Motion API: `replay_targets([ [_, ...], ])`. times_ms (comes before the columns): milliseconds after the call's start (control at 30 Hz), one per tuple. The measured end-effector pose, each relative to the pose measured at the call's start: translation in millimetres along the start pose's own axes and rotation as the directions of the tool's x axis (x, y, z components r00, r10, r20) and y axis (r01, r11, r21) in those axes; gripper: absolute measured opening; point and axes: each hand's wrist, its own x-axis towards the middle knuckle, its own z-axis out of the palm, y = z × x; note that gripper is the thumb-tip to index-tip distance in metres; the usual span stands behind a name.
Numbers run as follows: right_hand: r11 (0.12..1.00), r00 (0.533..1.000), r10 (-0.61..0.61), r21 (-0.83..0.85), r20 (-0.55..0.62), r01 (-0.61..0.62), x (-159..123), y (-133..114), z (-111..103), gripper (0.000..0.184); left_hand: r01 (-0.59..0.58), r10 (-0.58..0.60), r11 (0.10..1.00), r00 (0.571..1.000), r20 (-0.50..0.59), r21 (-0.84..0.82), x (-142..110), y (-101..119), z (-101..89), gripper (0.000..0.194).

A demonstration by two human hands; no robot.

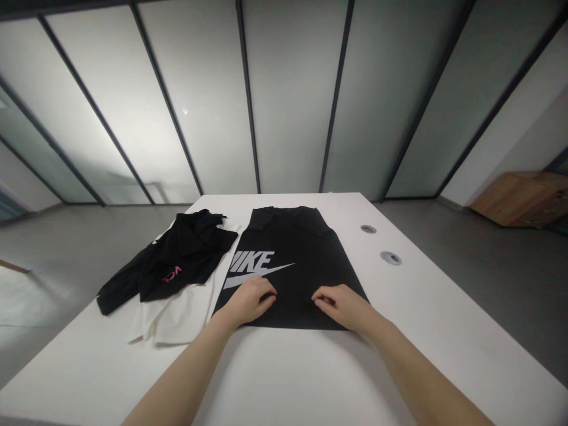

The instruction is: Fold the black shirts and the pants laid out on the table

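- Black shirt (pixel 288 260), in the head view, lies flat on the table, collar at 12 o'clock and hem toward the person, with a pale swoosh and "IKE" lettering showing.
- Left hand (pixel 248 300) sits at the shirt's lower left, palm down, wrist low, and its fingers (pixel 266 290) curl onto the cloth just below the swoosh.
- Right hand (pixel 339 307) sits at the lower right, palm down, with its fingers (pixel 320 299) curled inward, facing the left hand across a narrow gap.
- Both hands touch the shirt, but I cannot tell whether they are pinching it or only resting on it.
- Both forearms reach in from the bottom, angled toward each other.
- White table (pixel 302 378) extends past the hem toward the person.
- Crumpled black garment (pixel 177 260) with pink lettering lies at 10 o'clock from the shirt, just beside its edge.
- White cloth (pixel 177 313) lies at 8 o'clock, partly under that garment.
- Two round metal grommets (pixel 368 229) sit in the tabletop at 2 o'clock.
- Wooden cabinet (pixel 523 198) stands well off at 3 o'clock.
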Motion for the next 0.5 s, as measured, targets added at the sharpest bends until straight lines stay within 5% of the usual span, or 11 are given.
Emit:
replay_targets([
  [500, 0.989, 0.989, 0.147, -0.002, 0.032, -0.147, -15.1, 5.9, -14.2, 0.024, 0.011, -0.009, 1.000, 0.997, -0.071, 0.030, -0.7, -8.6, 4.9, 0.021],
])
